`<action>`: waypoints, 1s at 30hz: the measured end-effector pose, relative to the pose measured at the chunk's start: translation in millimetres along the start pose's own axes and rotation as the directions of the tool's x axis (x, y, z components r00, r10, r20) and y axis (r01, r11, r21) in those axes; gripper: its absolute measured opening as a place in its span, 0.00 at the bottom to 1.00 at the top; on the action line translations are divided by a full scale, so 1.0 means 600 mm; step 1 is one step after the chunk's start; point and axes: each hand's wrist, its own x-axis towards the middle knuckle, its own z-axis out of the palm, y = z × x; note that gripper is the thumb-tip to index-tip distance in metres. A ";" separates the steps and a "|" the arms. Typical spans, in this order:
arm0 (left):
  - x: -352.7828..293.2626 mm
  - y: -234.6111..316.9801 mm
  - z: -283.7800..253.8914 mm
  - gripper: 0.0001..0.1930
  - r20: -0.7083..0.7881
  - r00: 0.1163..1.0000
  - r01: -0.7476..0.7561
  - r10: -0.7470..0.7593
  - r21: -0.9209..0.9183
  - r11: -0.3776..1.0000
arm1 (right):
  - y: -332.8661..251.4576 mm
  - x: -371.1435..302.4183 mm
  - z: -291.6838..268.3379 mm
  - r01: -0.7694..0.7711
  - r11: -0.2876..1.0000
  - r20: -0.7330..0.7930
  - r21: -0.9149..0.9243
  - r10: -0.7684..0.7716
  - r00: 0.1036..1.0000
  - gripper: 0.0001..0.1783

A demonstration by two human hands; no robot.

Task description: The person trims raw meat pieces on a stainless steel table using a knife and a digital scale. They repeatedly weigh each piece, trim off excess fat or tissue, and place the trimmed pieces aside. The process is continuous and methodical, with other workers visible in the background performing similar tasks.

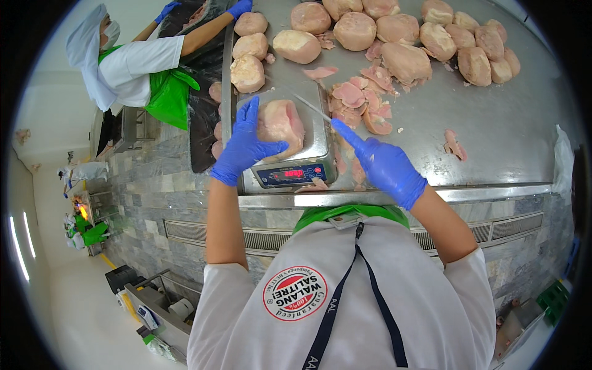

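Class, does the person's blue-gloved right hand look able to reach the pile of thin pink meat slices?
Probably yes: the pile lies just beyond the right hand, with nothing apparent between, though that hand holds a slim metal knife.

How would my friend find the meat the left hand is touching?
Find the big metal table, then the scale with the red glowing display near its left end. Behind that display sits a pale pink meat chunk. Unlike the other chunks, it has the person's left hand against its side.

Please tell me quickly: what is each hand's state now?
Left hand: open, against the meat piece on the scale.
Right hand: closed, holding a knife.
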 end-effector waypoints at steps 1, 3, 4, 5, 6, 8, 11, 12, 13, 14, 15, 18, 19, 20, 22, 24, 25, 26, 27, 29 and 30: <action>-0.008 0.011 0.017 0.61 -0.016 0.997 0.074 -0.075 -0.032 0.997 | -0.020 -0.010 -0.006 0.010 0.999 0.000 -0.045 -0.010 1.000 0.48; -0.010 0.023 0.027 0.61 -0.002 0.990 0.143 -0.143 -0.016 0.990 | -0.033 -0.013 -0.003 0.005 0.991 0.018 -0.137 -0.002 1.000 0.48; -0.006 0.031 0.022 0.61 0.025 0.990 0.137 -0.138 0.032 0.990 | -0.033 -0.012 0.002 -0.010 0.983 0.033 -0.184 0.016 0.999 0.49; -0.003 0.035 0.021 0.61 0.053 0.990 0.130 -0.134 0.080 0.988 | -0.033 -0.009 0.006 -0.023 0.973 0.049 -0.231 0.035 0.998 0.49; -0.005 0.030 0.019 0.60 0.053 0.992 0.111 -0.116 0.085 0.990 | -0.035 -0.003 0.006 0.005 0.977 0.023 -0.214 -0.001 1.000 0.50; -0.010 0.017 0.018 0.58 0.052 0.995 0.076 -0.081 0.095 0.993 | -0.037 0.020 0.005 0.064 0.982 -0.029 -0.179 -0.071 0.997 0.50; 0.001 0.022 0.015 0.57 0.076 0.995 0.056 -0.063 0.089 0.994 | -0.013 0.093 0.036 0.203 0.978 -0.129 -0.055 -0.209 0.969 0.49; 0.000 0.022 0.015 0.57 0.069 0.996 0.056 -0.062 0.082 0.995 | -0.009 0.123 0.031 0.178 0.984 -0.054 0.029 -0.176 0.983 0.48; 0.000 0.021 0.015 0.57 0.064 0.996 0.054 -0.059 0.075 0.996 | -0.005 0.153 0.024 0.141 0.984 0.022 0.111 -0.145 0.989 0.46; 0.001 0.021 0.017 0.57 0.060 0.997 0.050 -0.054 0.067 0.996 | 0.000 0.171 0.021 0.097 0.977 0.100 0.190 -0.118 0.988 0.45; 0.000 0.020 0.018 0.56 0.046 0.998 0.044 -0.048 0.090 0.995 | 0.006 0.180 0.022 0.130 0.967 0.082 0.219 -0.151 0.985 0.45; 0.001 0.018 0.020 0.56 0.031 0.998 0.046 -0.050 0.113 0.993 | 0.016 0.183 0.020 0.176 0.949 0.087 0.263 -0.205 0.975 0.45; 0.001 0.018 0.017 0.55 0.039 0.997 0.067 -0.071 0.091 0.994 | 0.009 0.175 0.004 0.161 0.955 0.137 0.248 -0.199 0.970 0.45; 0.001 0.018 0.015 0.55 0.048 0.995 0.088 -0.092 0.070 0.994 | 0.006 0.167 -0.005 0.146 0.962 0.185 0.232 -0.190 0.964 0.46; 0.001 0.015 0.017 0.54 0.033 0.997 0.072 -0.073 0.012 0.997 | 0.009 0.142 -0.004 0.163 0.959 0.151 0.234 -0.201 0.968 0.46; 0.002 0.013 0.017 0.54 0.031 0.998 0.052 -0.052 -0.019 0.998 | 0.019 0.115 -0.003 0.147 0.962 0.170 0.231 -0.189 0.967 0.46; 0.003 0.012 0.016 0.54 0.036 0.999 0.041 -0.040 -0.022 0.999 | 0.026 0.101 -0.002 0.124 0.966 0.205 0.226 -0.172 0.964 0.45; 0.003 0.012 0.017 0.54 0.041 0.999 0.030 -0.029 -0.024 0.999 | 0.030 0.089 0.000 0.101 0.970 0.241 0.221 -0.154 0.958 0.45; 0.002 0.011 0.017 0.54 0.043 0.999 0.032 -0.031 -0.030 0.999 | 0.024 0.075 -0.010 0.071 0.974 0.278 0.214 -0.131 0.951 0.45; -0.003 0.008 0.019 0.54 0.041 0.998 0.042 -0.041 -0.039 0.998 | 0.006 0.054 -0.041 0.020 0.980 0.356 0.196 -0.090 0.930 0.46; -0.003 0.008 0.019 0.54 0.037 0.999 0.022 -0.022 -0.017 1.000 | 0.004 0.052 -0.045 0.013 0.983 0.363 0.182 -0.080 0.928 0.45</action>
